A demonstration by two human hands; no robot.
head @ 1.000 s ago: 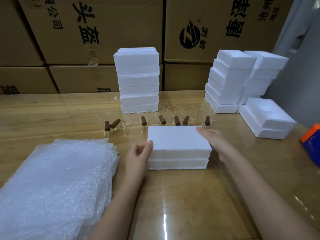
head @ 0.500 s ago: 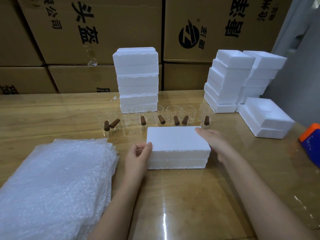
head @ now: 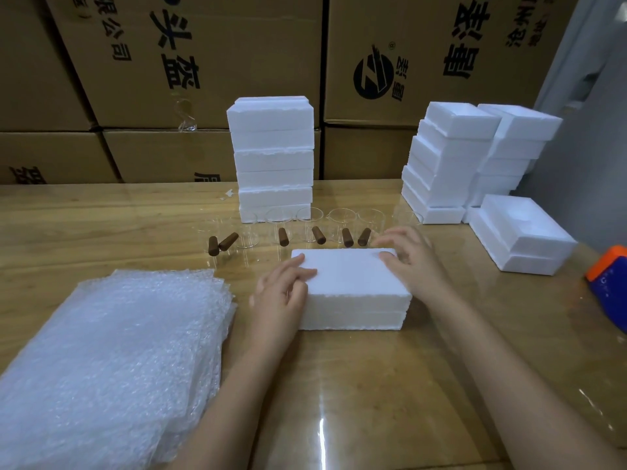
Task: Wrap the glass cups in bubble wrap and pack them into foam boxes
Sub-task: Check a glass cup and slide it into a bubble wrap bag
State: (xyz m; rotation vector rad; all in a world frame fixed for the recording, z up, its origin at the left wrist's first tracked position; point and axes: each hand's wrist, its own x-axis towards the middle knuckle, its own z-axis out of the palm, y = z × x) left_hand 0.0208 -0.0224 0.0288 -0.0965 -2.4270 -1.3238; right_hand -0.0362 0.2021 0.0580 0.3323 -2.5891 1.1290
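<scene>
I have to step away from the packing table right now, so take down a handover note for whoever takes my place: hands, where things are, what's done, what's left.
Left hand: fingers lie on the left end of the closed foam box.
Right hand: at the box's far right corner, blurred, grip unclear.
Glass cups: bare, in a row just behind the box.
Bubble wrap: stacked at the left, untouched.
Done: no wrapped cup is in sight; what the closed box holds is hidden.
Left: open the box, wrap each cup, pack them in, close it.
</scene>
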